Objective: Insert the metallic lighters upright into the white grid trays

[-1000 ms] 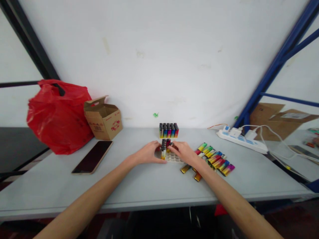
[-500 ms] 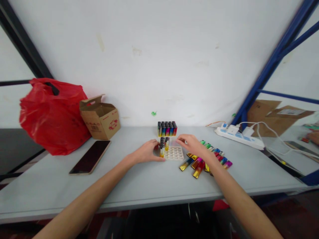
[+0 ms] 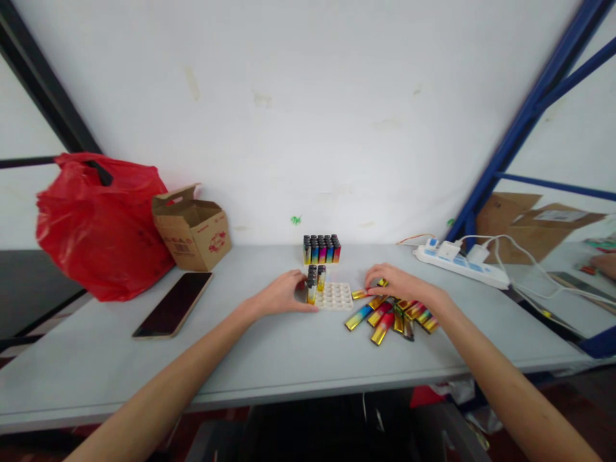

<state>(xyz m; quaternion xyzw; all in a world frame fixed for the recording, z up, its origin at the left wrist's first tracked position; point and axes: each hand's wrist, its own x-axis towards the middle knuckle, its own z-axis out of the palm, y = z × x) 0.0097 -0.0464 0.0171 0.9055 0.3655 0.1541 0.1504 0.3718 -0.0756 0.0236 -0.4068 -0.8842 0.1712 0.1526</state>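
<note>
My left hand [image 3: 283, 292] curls round the left end of a white tray [image 3: 342, 296] with rows of round holes, its thumb along the front corner. Several lighters [image 3: 312, 284] stand upright in the tray's left part, black tops up, close to my left fingers. Over to the right, my right hand [image 3: 392, 282] is above a loose pile of shiny coloured lighters [image 3: 382, 327]. Its fingertips are closed at a gold-ended lighter [image 3: 360, 294] lying by the tray's right side; the palm hides part of the pile.
Behind the tray stands a block of upright lighters [image 3: 321, 250]. A phone [image 3: 173, 305], an open carton [image 3: 192, 231] and a red plastic bag [image 3: 103, 231] are on the left. At the right back lies a power strip [image 3: 462, 266] with chargers and cables.
My right hand has moved right, from above the tray to the loose lighters, and now covers more of the pile. My left hand stays at the tray.
</note>
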